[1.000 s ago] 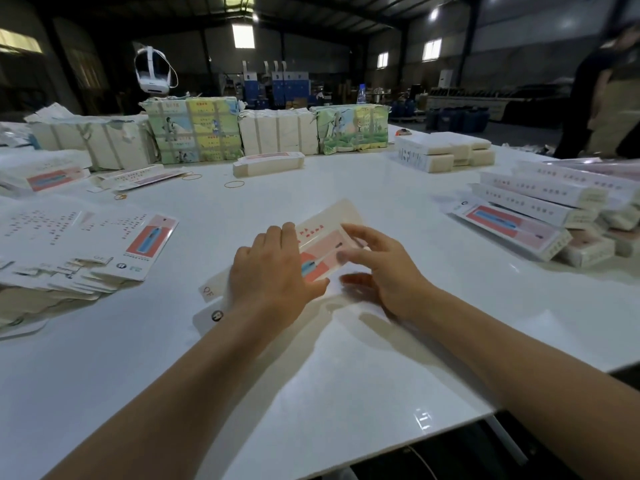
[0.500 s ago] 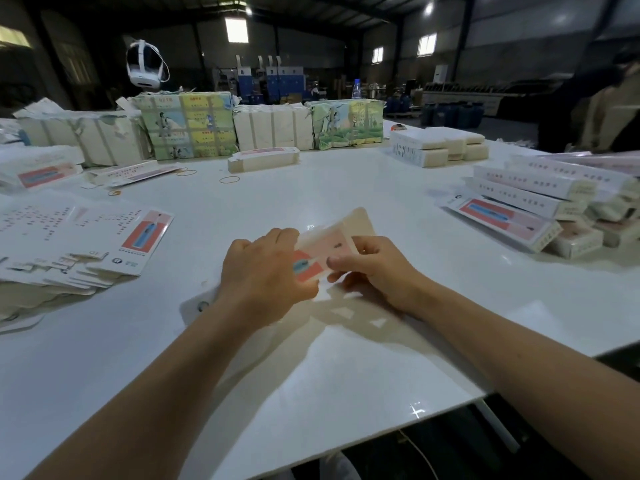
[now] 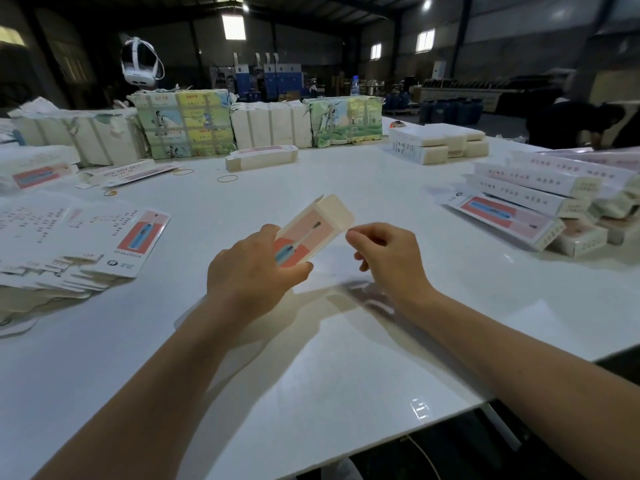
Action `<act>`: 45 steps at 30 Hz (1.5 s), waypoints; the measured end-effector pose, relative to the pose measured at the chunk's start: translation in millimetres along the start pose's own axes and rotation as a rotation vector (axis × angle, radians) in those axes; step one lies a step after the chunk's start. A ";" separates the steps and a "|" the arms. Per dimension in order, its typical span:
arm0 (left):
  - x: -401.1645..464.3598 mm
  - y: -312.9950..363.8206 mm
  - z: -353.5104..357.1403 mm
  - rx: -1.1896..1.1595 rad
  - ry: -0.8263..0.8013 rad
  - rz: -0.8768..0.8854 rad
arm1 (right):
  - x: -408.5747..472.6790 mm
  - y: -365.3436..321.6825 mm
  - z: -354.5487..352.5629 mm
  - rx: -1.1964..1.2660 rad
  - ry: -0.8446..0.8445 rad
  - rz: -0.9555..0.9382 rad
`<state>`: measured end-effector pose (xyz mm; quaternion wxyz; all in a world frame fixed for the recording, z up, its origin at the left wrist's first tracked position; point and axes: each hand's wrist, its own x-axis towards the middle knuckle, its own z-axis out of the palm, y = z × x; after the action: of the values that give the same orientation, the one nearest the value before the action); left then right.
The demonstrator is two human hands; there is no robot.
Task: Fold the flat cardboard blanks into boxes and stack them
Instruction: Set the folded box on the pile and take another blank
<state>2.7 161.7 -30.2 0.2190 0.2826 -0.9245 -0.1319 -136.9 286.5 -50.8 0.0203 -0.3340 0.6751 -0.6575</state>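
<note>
My left hand (image 3: 254,271) grips a cardboard blank (image 3: 311,230) printed with a blue toothbrush on pink and red, lifted off the white table (image 3: 346,358) and tilted up to the right, with its cream end flap open at the far end. My right hand (image 3: 389,258) hovers just right of that flap, fingers curled, thumb and forefinger close together, holding nothing I can see. A fanned pile of flat blanks (image 3: 79,244) lies at the left. Folded boxes are stacked at the right (image 3: 526,202).
Wrapped bundles (image 3: 187,126) line the far edge, with a single folded box (image 3: 261,157) in front and white box stacks (image 3: 436,143) at the back right. Rubber bands (image 3: 227,178) lie on the table. A person stands at the far right (image 3: 581,123). The table's front edge runs diagonally at lower right.
The blank has been lifted from the table and raised in my left hand. My right hand has come off it and now hovers beside the open end flap.
</note>
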 end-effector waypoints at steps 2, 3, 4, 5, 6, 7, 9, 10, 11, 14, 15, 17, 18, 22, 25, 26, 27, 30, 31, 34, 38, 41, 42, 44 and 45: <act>-0.6 2.7 2.4 -0.006 -0.002 -0.007 | -4.5 -1.2 4.3 -0.022 -0.050 -0.066; -0.7 3.9 3.3 -0.014 0.008 -0.015 | -6.7 -2.9 6.9 -0.015 -0.060 -0.099; -0.4 5.2 4.0 -0.023 0.021 -0.026 | -8.2 -3.3 8.7 0.011 -0.048 -0.115; -0.1 6.0 4.5 -0.027 0.031 -0.036 | -9.2 -3.9 9.2 0.060 -0.023 -0.100; 0.3 6.5 4.9 -0.023 0.033 -0.043 | -8.7 -3.8 9.3 0.112 -0.001 -0.071; 0.5 6.6 5.3 -0.013 0.029 -0.050 | -8.3 -4.1 8.7 0.147 0.008 -0.038; -0.1 6.6 6.0 -0.008 0.018 -0.068 | -7.8 -3.2 8.0 0.156 0.001 -0.012; -0.5 6.8 6.3 -0.010 0.015 -0.068 | -7.5 -3.4 8.4 0.160 0.004 -0.015; -0.9 7.3 6.7 -0.010 0.014 -0.062 | -7.8 -4.2 8.8 0.174 0.010 -0.016; -2.2 10.5 7.4 -0.002 0.019 -0.048 | -7.1 -4.4 8.8 0.240 0.022 -0.001; -2.5 11.8 7.7 0.004 0.017 -0.044 | -7.1 -5.0 8.3 0.238 0.017 0.011; -3.6 14.7 8.9 0.021 0.004 -0.027 | -6.9 -4.6 7.7 0.167 -0.002 0.002; -4.3 15.7 9.4 0.031 0.001 -0.017 | -7.5 -4.3 7.8 0.100 -0.018 -0.026; -5.7 14.7 10.4 0.063 -0.003 0.007 | -9.2 -5.6 6.1 0.015 -0.055 -0.058; -5.6 11.1 10.5 0.096 -0.033 0.050 | -9.2 -3.1 6.4 -0.005 -0.087 -0.067; -4.9 9.6 10.4 0.108 -0.034 0.063 | -8.2 -1.5 7.1 -0.031 -0.091 -0.053; -4.4 7.9 10.3 0.120 -0.031 0.074 | -8.0 -1.2 7.7 -0.048 -0.102 -0.033; -3.8 3.4 10.7 0.167 -0.020 0.110 | -6.1 -0.1 8.9 -0.085 -0.156 0.015; -3.9 2.4 11.1 0.179 -0.017 0.122 | -6.1 -1.1 8.1 -0.099 -0.158 0.021; -4.6 2.2 12.9 0.176 -0.002 0.142 | -6.4 -2.4 5.5 -0.071 -0.133 0.002; -5.1 4.2 14.9 0.176 0.007 0.150 | -9.2 -3.7 4.5 -0.089 -0.169 -0.051; -5.0 3.0 15.0 0.156 0.010 0.157 | -8.5 -4.6 4.9 -0.092 -0.188 -0.052; -4.8 2.7 14.9 0.154 0.014 0.158 | -7.5 -3.7 5.6 -0.102 -0.181 -0.053; -3.5 1.5 14.7 0.146 0.017 0.155 | -5.6 -3.0 4.5 -0.200 -0.099 -0.087; -2.6 0.2 14.1 0.134 0.015 0.150 | -3.4 -3.1 3.1 -0.268 -0.034 -0.105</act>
<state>-2.2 165.0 -43.3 0.2160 0.2277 -0.9481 -0.0510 -131.5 285.7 -49.8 -0.0476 -0.3797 0.7380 -0.5558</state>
